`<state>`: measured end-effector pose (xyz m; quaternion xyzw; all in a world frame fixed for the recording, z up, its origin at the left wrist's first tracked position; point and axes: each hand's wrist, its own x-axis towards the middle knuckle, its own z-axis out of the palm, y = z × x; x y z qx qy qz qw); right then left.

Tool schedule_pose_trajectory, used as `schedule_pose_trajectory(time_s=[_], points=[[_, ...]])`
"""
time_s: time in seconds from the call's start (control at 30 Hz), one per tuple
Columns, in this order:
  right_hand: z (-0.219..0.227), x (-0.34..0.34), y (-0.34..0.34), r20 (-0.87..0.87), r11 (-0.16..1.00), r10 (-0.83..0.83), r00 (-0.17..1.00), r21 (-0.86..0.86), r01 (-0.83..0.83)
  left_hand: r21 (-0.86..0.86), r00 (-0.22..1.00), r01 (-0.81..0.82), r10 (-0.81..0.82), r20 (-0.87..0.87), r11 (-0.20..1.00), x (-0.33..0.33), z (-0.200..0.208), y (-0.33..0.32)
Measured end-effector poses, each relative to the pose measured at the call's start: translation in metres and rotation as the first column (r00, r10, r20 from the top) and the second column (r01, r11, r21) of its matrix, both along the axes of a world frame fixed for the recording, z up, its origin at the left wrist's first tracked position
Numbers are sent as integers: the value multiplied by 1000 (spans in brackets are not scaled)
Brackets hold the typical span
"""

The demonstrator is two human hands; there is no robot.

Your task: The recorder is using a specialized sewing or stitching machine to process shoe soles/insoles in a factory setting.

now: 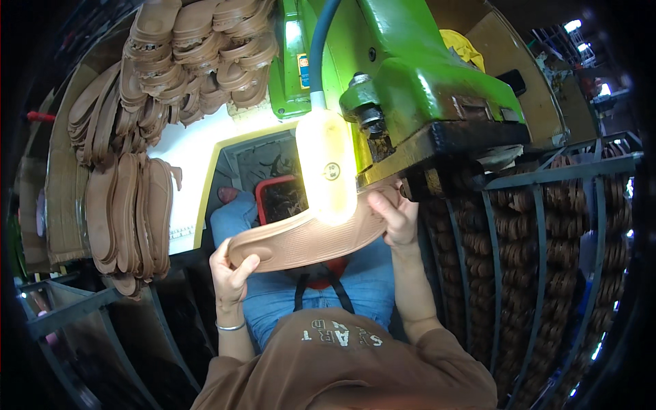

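A long tan shoe sole (301, 247) is stretched between my two hands above my lap. My left hand (232, 275) grips its rounded left end, thumb on top. My right hand (398, 217) pinches the other end, just under the head of a green machine (417, 82). A bright lamp (329, 147) on a blue-grey flexible arm hangs in front of the sole and hides part of its upper edge. Ridged texture shows on the face of the sole.
Stacks of brown soles (195, 55) fill the back left, and more soles (130, 215) stand on the white table (191, 160). A red bin (263, 198) sits below the table's cutout. Metal racks (560, 176) packed with soles stand right; another rack (75, 307) is left.
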<state>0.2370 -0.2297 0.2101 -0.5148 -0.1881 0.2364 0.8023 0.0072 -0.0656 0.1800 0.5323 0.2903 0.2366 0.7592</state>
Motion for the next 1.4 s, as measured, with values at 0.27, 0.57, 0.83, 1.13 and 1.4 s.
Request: schedule_pose_trajectory(time_s=[0.27,0.57,0.83,1.13,1.4], points=[[0,-3,14,5,992,86,996,-88,-85,178,841,536,-501,-206,826,16,-9,-16],[-58,-54,-58,155,953,4,988,-299,43,328,983,180,-177,-39,927,129,11,-73],[-52,-71,-161,-281,939,-34,959,-337,-66,92,990,126,-131,52,988,118,8,-77],[12,34,-116,-9,943,-137,991,-307,128,179,978,146,-169,120,973,105,16,-52],[-67,30,-130,-216,974,15,976,-218,-63,254,987,143,-155,30,957,113,25,-61]])
